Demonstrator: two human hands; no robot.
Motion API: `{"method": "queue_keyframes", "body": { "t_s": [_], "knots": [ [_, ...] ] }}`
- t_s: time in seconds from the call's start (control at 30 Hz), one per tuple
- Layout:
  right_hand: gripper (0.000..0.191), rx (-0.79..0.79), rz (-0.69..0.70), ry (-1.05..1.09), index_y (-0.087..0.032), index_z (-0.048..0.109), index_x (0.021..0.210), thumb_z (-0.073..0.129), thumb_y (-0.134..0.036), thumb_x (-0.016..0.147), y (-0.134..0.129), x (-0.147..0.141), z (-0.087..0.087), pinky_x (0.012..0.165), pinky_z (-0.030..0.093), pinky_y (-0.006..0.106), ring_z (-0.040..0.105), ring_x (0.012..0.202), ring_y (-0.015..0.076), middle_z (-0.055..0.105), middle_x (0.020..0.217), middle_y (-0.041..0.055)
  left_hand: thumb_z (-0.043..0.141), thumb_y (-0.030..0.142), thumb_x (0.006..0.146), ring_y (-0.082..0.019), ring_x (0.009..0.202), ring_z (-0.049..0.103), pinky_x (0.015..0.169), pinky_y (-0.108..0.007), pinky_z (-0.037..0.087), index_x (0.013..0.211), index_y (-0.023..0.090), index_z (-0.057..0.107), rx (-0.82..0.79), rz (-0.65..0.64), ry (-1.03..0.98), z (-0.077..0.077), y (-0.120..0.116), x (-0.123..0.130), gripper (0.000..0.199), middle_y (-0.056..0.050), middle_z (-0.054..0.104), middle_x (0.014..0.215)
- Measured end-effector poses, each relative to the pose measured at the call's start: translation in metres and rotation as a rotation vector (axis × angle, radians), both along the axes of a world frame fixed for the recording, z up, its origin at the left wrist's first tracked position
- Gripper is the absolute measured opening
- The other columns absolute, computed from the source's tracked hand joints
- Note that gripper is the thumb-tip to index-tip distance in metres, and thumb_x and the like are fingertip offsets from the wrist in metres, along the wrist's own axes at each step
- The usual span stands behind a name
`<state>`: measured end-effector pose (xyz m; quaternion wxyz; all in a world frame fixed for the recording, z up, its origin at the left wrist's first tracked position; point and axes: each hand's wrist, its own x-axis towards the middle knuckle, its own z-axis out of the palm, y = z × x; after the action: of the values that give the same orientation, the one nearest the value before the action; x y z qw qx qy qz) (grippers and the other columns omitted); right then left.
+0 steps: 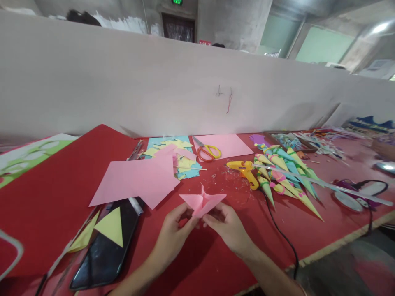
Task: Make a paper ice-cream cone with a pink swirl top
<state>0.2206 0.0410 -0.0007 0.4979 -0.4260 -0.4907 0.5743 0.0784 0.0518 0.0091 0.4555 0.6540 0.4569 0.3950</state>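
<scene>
Between my two hands is a folded pink paper [202, 203], its pointed flaps spread to the sides and one short point standing up in the middle. My left hand [176, 228] pinches its lower left side, thumb in front. At the lower right side my right hand [227, 225] pinches it the same way. Some fingertips are hidden behind the paper. Beyond the hands lie scissors [207, 151] with orange and yellow handles. To the right of them rests a yellow hot glue gun [245, 170] with a long clear glue stick in its back.
Pink sheets [135, 181] and a black phone [105, 250] bearing a yellow paper triangle [111, 228] lie left. Paper scraps [185, 162] are piled at the back. Several decorated paper cones [286, 172] lie right, near the black cord [282, 234]. A white partition [154, 90] stands behind the red table.
</scene>
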Motion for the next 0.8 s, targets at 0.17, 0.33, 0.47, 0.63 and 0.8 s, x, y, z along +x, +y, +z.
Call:
{"method": "queue_keyframes", "body": {
  "t_s": [0.17,0.33,0.47,0.63,0.8],
  "knots": [
    [0.015,0.009,-0.017,-0.051,-0.014,0.062,0.073,0.061,-0.029,0.069,0.0010,0.0015,-0.0032,0.060,0.046,0.025,0.056,0.058,0.0121,0.062,0.066,0.0012,0.051,0.023,0.075,-0.013,0.059,0.055,0.057,-0.022,0.042,0.070,0.017,0.057,-0.016,0.017,0.010,-0.0017,-0.0005,0.0001,0.010,0.001,0.060,0.063],
    [0.015,0.041,-0.021,-0.177,-0.014,0.064,0.074,0.058,-0.027,0.072,0.0002,0.0044,-0.0043,0.060,0.046,0.026,0.056,0.057,0.0129,0.063,0.065,0.0019,0.054,0.024,0.071,-0.018,0.067,0.056,0.062,-0.026,0.042,0.064,0.016,0.057,0.002,0.062,0.132,-0.0057,-0.0007,-0.0034,0.011,-0.001,0.060,0.064],
    [0.014,0.080,-0.015,-0.246,-0.014,0.064,0.079,0.056,-0.023,0.073,-0.0001,0.0054,-0.0053,0.063,0.047,0.027,0.059,0.066,0.0158,0.065,0.072,0.0038,0.052,0.023,0.073,-0.018,0.068,0.056,0.062,-0.026,0.043,0.066,0.016,0.057,0.007,-0.004,0.157,-0.0076,0.0012,-0.0060,0.011,-0.002,0.061,0.066],
    [0.013,0.116,0.004,-0.303,-0.015,0.064,0.082,0.055,-0.018,0.072,-0.0014,0.0043,-0.0063,0.066,0.048,0.028,0.060,0.072,0.0172,0.067,0.077,0.0039,0.053,0.023,0.073,-0.016,0.068,0.057,0.062,-0.025,0.045,0.079,0.017,0.062,0.041,-0.092,0.161,-0.0028,0.0048,-0.0085,0.013,-0.002,0.065,0.075],
    [0.013,0.118,-0.032,-0.290,-0.015,0.064,0.080,0.054,-0.019,0.073,-0.0038,0.0038,-0.0095,0.065,0.048,0.028,0.060,0.071,0.0171,0.066,0.073,0.0035,0.054,0.021,0.069,-0.017,0.069,0.058,0.065,-0.025,0.046,0.075,0.019,0.064,0.073,-0.099,0.146,0.0023,0.0038,-0.0082,0.012,-0.002,0.066,0.075]
  ]
}}
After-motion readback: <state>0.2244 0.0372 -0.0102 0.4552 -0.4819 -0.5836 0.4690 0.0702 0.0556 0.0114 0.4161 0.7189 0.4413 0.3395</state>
